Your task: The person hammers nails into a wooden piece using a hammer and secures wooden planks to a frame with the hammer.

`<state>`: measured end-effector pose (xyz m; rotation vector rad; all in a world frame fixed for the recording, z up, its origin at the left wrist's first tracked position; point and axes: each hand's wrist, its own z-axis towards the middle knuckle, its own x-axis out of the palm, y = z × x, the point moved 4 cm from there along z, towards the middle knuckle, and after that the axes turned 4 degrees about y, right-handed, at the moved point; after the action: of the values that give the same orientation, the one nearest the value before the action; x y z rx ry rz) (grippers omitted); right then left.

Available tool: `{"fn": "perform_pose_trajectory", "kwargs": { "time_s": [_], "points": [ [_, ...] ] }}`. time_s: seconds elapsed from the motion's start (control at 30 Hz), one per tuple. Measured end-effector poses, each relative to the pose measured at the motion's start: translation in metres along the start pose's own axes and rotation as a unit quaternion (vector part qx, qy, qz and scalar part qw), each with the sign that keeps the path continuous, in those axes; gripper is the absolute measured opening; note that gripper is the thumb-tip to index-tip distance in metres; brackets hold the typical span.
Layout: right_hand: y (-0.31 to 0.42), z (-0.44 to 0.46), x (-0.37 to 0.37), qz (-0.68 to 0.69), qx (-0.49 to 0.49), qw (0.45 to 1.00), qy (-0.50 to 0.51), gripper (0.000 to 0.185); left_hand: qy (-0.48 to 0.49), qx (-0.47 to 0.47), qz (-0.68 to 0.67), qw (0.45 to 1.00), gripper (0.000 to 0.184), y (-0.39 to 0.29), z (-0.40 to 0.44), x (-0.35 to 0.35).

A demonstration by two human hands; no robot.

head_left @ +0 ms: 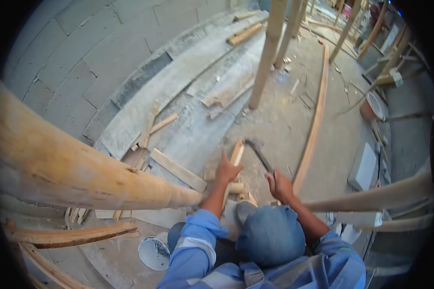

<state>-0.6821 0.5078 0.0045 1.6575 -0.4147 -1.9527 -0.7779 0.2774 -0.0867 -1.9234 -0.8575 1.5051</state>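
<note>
My left hand (228, 169) is wrapped round a short, narrow wood piece (237, 151), with the index finger stretched along its side. The piece stands tilted, its top end pointing away from me. My right hand (280, 186) is closed on the handle of a hammer-like tool (261, 156). The dark head of the tool is beside the top end of the wood piece; whether they touch is unclear. Just below my left hand are short wood offcuts (236, 188). Beneath my arms shows a denim-covered knee (275, 236).
A thick round post (82, 166) slants across the left. Upright wooden posts (269, 53) stand ahead. A long curved plank (315, 125) lies to the right on the floor. A white bucket (154, 254) is at lower left, another bucket (374, 107) at right. A block wall (82, 62) rises upper left.
</note>
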Motion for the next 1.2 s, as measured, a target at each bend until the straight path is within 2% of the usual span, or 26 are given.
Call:
{"fn": "perform_pose_trajectory", "kwargs": {
  "time_s": [0.03,0.07,0.1,0.13,0.17,0.27,0.3,0.33,0.37,0.47,0.53,0.57,0.6,0.63,0.67,0.77,0.8,0.83,0.87,0.9,1.0,1.03,1.07,1.13,1.17,1.2],
  "points": [
    [0.019,0.009,-0.026,-0.043,0.020,0.999,0.026,0.032,0.050,-0.047,0.000,0.998,0.118,0.000,-0.004,0.005],
    [0.057,0.030,-0.068,0.083,0.001,0.996,-0.041,0.030,0.052,-0.047,0.000,0.998,0.117,0.001,-0.016,0.005],
    [0.090,0.051,-0.104,0.105,-0.138,0.970,-0.169,0.027,0.038,-0.032,-0.001,0.999,0.117,-0.012,-0.007,-0.005],
    [0.107,0.065,-0.128,0.156,-0.214,0.937,-0.227,0.027,0.031,-0.027,-0.002,0.999,0.116,-0.014,-0.011,-0.007],
    [0.134,0.080,-0.148,0.354,-0.280,0.864,-0.225,0.028,0.011,-0.019,0.012,1.000,0.114,-0.010,-0.010,-0.004],
    [0.150,0.080,-0.131,0.426,-0.436,0.738,-0.289,0.028,0.045,-0.065,0.002,0.997,0.114,-0.019,-0.017,-0.012],
    [0.100,0.069,-0.081,0.327,-0.365,0.844,-0.218,0.028,0.044,-0.074,0.001,0.996,0.114,-0.021,-0.019,-0.015],
    [0.023,0.039,-0.025,0.003,-0.237,0.970,-0.052,0.029,0.042,-0.079,0.004,0.996,0.114,-0.023,-0.019,-0.019],
    [-0.006,0.026,0.002,-0.112,0.082,0.975,0.173,0.030,0.042,-0.088,0.002,0.995,0.114,-0.024,-0.024,-0.017],
    [0.001,0.000,0.000,-0.030,0.121,0.986,0.111,0.028,0.018,-0.079,-0.008,0.997,0.117,-0.011,-0.031,-0.006],
    [0.046,0.018,-0.046,0.001,0.055,0.998,0.025,0.030,0.043,-0.100,0.016,0.994,0.123,0.003,-0.048,0.006],
    [0.072,0.043,-0.081,0.045,-0.058,0.994,-0.085,0.030,0.029,-0.083,0.016,0.996,0.125,-0.014,-0.036,-0.009],
    [0.101,0.050,-0.114,0.089,-0.163,0.965,-0.182,0.030,0.024,-0.078,0.015,0.997,0.126,-0.020,-0.037,-0.015],
    [0.129,0.062,-0.143,0.259,-0.227,0.910,-0.231,0.028,0.011,-0.061,0.008,0.998,0.124,-0.016,-0.037,-0.013],
    [0.148,0.074,-0.160,0.417,-0.285,0.818,-0.275,0.026,0.024,-0.066,0.011,0.997,0.123,-0.015,-0.039,-0.014],
    [0.172,0.073,-0.151,0.467,-0.452,0.671,-0.357,0.026,0.046,-0.081,0.016,0.996,0.120,-0.011,-0.052,-0.017],
    [0.129,0.064,-0.111,0.343,-0.388,0.810,-0.275,0.029,0.045,-0.080,0.015,0.996,0.118,-0.010,-0.058,-0.015],
    [0.051,0.030,-0.046,-0.036,-0.172,0.976,-0.126,0.033,0.044,-0.080,0.018,0.996,0.117,-0.007,-0.063,-0.017],
    [0.015,0.016,-0.012,-0.099,0.086,0.981,0.145,0.034,0.039,-0.086,0.013,0.995,0.113,-0.005,-0.062,-0.018],
    [-0.014,-0.004,0.012,-0.084,0.134,0.975,0.153,0.035,0.038,-0.097,0.004,0.995,0.110,0.001,-0.063,-0.011],
    [0.010,-0.009,-0.006,-0.057,0.006,0.997,-0.054,0.035,0.012,-0.058,0.038,0.998,0.098,0.030,-0.050,0.008],
    [0.033,0.006,-0.037,-0.050,0.011,0.999,-0.018,0.031,0.031,-0.079,0.029,0.996,0.098,0.037,-0.081,0.015],
    [0.080,0.026,-0.084,0.105,-0.017,0.990,-0.088,0.026,0.018,-0.076,0.016,0.997,0.097,0.023,-0.064,0.005],
    [0.120,0.055,-0.143,0.129,-0.202,0.939,-0.247,0.022,0.003,-0.071,0.011,0.997,0.096,0.007,-0.061,-0.012],
    [0.144,0.070,-0.162,0.318,-0.285,0.855,-0.294,0.025,0.006,-0.080,0.007,0.997,0.095,0.007,-0.072,-0.011],
    [0.171,0.077,-0.184,0.381,-0.356,0.796,-0.308,0.026,0.021,-0.086,0.010,0.996,0.097,0.004,-0.069,-0.010]
  ]
}}
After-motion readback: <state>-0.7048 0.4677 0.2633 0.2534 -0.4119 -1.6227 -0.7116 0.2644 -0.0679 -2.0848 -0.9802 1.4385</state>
